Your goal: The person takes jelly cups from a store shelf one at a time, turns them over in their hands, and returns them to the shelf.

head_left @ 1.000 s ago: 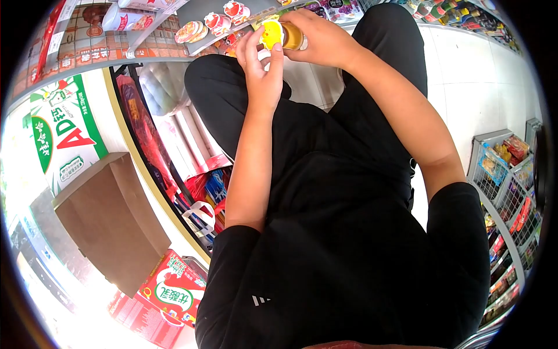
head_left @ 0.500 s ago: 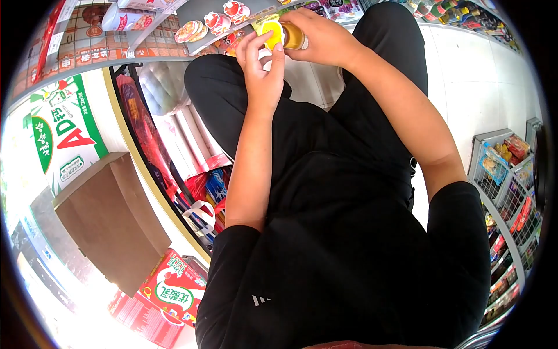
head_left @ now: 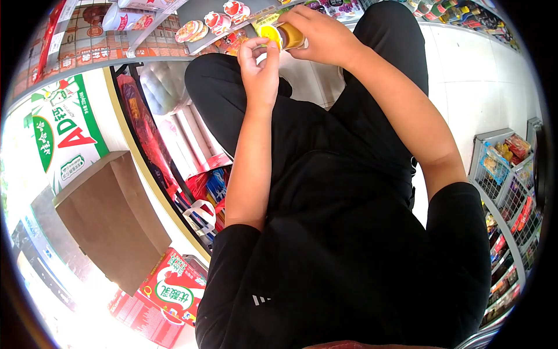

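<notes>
My right hand (head_left: 319, 36) is wrapped round a small cup with amber contents (head_left: 292, 36), held on its side near the shelf edge. A yellow lid (head_left: 271, 35) faces left on the cup. My left hand (head_left: 259, 61) is at the lid, its thumb and curled fingers pinched together at the lower edge. Whatever lies between those fingertips is too small to make out. On the shelf just left of the hands stand several small packs with red and white lids (head_left: 217, 22).
A grey shelf edge (head_left: 145, 60) runs across the top left. An open brown carton (head_left: 113, 215) and a red box (head_left: 174, 285) are at the lower left. Wire baskets (head_left: 494, 168) with snack packets stand at the right. Bottles (head_left: 459, 14) line the top right.
My left hand's fingers have drawn down from the lid's face into a pinch at its lower edge. The lid and cup have turned slightly, while my right hand has barely moved.
</notes>
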Available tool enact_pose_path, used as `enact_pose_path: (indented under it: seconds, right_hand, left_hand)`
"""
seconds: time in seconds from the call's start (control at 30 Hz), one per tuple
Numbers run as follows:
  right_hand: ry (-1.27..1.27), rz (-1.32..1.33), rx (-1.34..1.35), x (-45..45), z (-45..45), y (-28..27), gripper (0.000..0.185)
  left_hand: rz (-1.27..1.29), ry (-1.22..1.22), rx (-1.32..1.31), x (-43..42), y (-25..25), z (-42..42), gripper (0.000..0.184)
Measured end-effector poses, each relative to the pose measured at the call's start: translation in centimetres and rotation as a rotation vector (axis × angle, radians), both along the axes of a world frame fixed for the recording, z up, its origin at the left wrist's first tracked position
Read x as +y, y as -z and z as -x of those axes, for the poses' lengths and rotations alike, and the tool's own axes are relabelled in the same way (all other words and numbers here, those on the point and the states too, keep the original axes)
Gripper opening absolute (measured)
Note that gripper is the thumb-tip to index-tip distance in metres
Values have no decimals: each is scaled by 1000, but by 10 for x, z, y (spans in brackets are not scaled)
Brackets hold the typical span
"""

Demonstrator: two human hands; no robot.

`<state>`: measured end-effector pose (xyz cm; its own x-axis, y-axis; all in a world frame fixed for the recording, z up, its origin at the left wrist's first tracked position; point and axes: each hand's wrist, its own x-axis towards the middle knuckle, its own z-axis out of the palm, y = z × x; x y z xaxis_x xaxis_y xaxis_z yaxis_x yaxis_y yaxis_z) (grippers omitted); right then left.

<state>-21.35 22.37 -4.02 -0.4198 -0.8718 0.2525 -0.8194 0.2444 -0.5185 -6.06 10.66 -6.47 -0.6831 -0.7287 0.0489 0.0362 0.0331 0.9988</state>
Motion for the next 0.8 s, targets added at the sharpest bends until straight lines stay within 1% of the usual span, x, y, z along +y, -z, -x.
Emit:
enact_pose_path:
  seconds: [0.13,0.2,0.23,0.3,0.4,0.6,0.8]
  right_hand:
    - [0,3,48,-1,-2,1,67]
    - [-16,-6,57,0,-1,1,66]
    - [-16,-6,56,0,-1,2,66]
    - [-43,20,77,0,0,4,66]
    - [-43,23,90,0,0,6,65]
    - [-68,24,104,-1,2,8,65]
    - [-71,23,100,0,1,7,65]
  left_hand:
    - [-29,4,4,1,1,0,24]
    - [-41,-16,-12,1,2,0,31]
    - [-41,-16,-13,1,2,0,31]
    - [-114,-28,16,1,2,1,42]
    - [-95,-36,2,1,1,1,44]
    - [-30,-38,-27,0,1,0,42]
    - [-38,-46,-34,-1,2,1,43]
